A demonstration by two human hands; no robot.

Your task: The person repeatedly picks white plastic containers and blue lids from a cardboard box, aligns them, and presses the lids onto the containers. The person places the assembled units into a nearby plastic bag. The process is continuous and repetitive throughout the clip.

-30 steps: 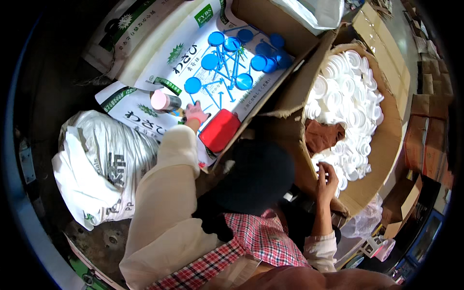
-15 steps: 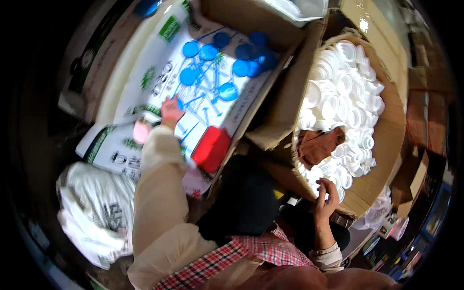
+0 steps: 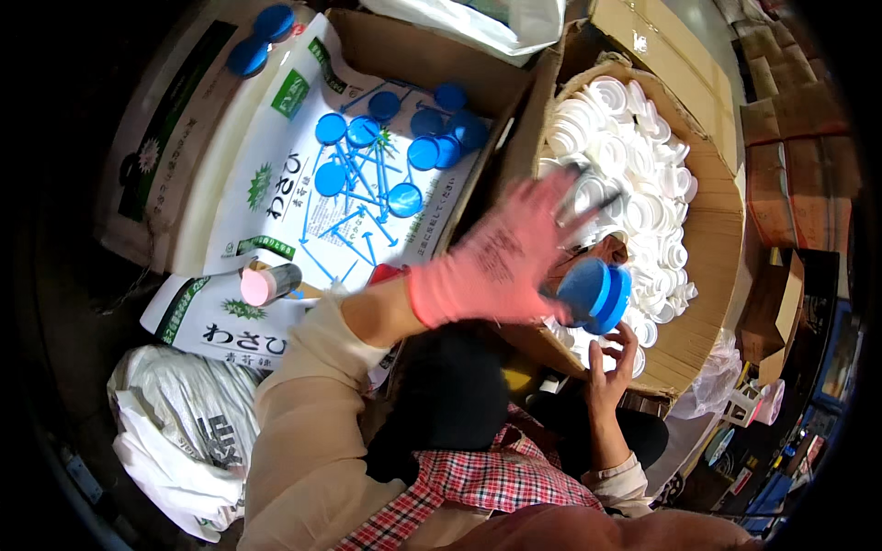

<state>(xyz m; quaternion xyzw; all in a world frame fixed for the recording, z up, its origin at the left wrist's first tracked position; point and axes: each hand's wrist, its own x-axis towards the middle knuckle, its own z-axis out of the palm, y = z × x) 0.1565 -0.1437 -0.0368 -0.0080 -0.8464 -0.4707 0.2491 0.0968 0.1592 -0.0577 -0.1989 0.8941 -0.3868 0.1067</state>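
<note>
My left hand (image 3: pixel 501 253), in a pink glove and partly blurred, reaches across to the box of white plastic pieces (image 3: pixel 643 211). Its outer fingers are spread; its thumb side meets a pair of blue round discs (image 3: pixel 583 285), overlapping one another, which it appears to grip. How the other fingers hold them is hidden. Just below, my bare right hand (image 3: pixel 614 367) has bent fingers, apart from the thumb, with fingertips at the discs' lower edge. On the printed sheet (image 3: pixel 248 216) to the left lie several blue discs with thin stems (image 3: pixel 363 133).
A cardboard box (image 3: pixel 707 220) surrounds the white pieces, with a brown cloth (image 3: pixel 608 248) among them. A pink-ended cylinder (image 3: pixel 262 285) lies on the sheet. Two blue discs (image 3: pixel 248 57) rest at the far left. A white sack (image 3: pixel 179 441) stands at the lower left.
My left hand has swung right from the sheet to the white pieces, with the blue discs now at it. The red box is mostly covered by that arm. My right hand has barely moved.
</note>
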